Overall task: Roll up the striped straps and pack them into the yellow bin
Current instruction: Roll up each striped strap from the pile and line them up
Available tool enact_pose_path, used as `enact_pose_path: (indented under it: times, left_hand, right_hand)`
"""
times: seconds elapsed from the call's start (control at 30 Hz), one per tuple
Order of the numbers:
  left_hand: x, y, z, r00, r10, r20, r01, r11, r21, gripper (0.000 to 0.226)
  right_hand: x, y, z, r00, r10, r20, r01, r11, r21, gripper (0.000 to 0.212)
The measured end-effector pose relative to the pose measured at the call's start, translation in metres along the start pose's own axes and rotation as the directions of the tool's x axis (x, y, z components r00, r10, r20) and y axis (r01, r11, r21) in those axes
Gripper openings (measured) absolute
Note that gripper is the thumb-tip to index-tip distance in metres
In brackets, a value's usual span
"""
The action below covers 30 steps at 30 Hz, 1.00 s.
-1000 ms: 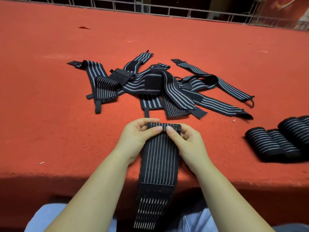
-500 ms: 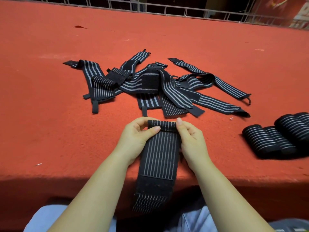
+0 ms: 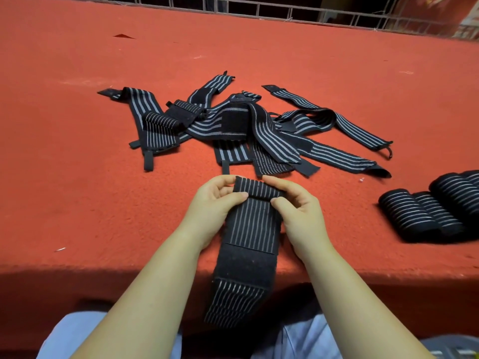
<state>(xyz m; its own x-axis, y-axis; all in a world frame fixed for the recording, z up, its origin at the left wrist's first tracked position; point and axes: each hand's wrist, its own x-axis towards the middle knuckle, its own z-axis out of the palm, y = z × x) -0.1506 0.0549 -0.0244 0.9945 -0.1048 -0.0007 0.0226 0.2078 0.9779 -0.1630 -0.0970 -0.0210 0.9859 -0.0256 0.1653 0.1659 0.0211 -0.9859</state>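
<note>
A black strap with thin white stripes [image 3: 252, 226] lies lengthwise on the red table and hangs over its near edge. Its far end is curled into a small roll [image 3: 255, 189]. My left hand [image 3: 212, 206] pinches the roll's left side, thumb on top. My right hand [image 3: 298, 211] pinches the right side the same way. A tangled pile of several loose striped straps [image 3: 243, 125] lies just beyond the hands. Finished rolled straps [image 3: 435, 206] lie side by side at the right. The yellow bin is not in view.
The red felt table [image 3: 77, 208] stretches far to the left and back. A metal railing [image 3: 285, 11] runs along its far edge. The table's near edge drops off above my lap.
The roll at the strap's far end has grown thicker. More of the strap's hanging tail has been drawn up onto the table, and both hands have shifted their grip on the roll.
</note>
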Motion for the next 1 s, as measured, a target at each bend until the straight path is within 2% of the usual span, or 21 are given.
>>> enact_pose_path:
  times: [0.13,0.23,0.4,0.53,0.7,0.83,1.0]
  left_hand:
    - [0.0006,-0.0002,-0.0018,0.997,0.052,-0.064,-0.051,0.999,0.019,0.036]
    - [-0.0001,-0.0005,-0.0018,0.996,0.074,-0.053,-0.073,0.997,0.023,0.040]
    - [-0.0006,0.0018,-0.0006,1.000,0.011,0.024,-0.011,1.000,0.004,0.030]
    - [0.0016,0.0011,-0.0009,1.000,-0.013,0.010,0.013,1.000,0.017,0.020]
    - [0.0013,-0.0006,-0.0021,0.998,0.052,-0.044,-0.052,0.999,-0.009,0.036]
    - [-0.0032,0.0025,0.0013,0.997,0.073,-0.014,-0.073,0.997,0.019,0.035]
    - [-0.0006,0.0009,0.0003,1.000,0.001,0.018,-0.001,1.000,-0.007,0.024]
  right_hand:
    - [-0.0005,0.0025,0.0040,0.999,-0.008,0.044,0.009,0.999,-0.044,0.016]
    - [-0.0007,0.0047,0.0058,0.998,-0.037,0.045,0.041,0.995,-0.089,0.014]
    - [-0.0002,0.0032,0.0012,1.000,0.008,0.017,-0.008,1.000,0.001,0.024]
    - [-0.0002,0.0057,0.0015,1.000,-0.002,0.023,0.001,1.000,0.011,0.030]
    - [-0.0002,0.0063,0.0040,0.998,-0.049,0.029,0.050,0.998,-0.041,0.013]
    - [0.0015,0.0078,0.0036,0.999,-0.038,0.008,0.038,0.998,-0.040,0.013]
    - [0.0027,0.0073,0.0002,1.000,0.016,-0.023,-0.016,0.999,0.039,0.027]
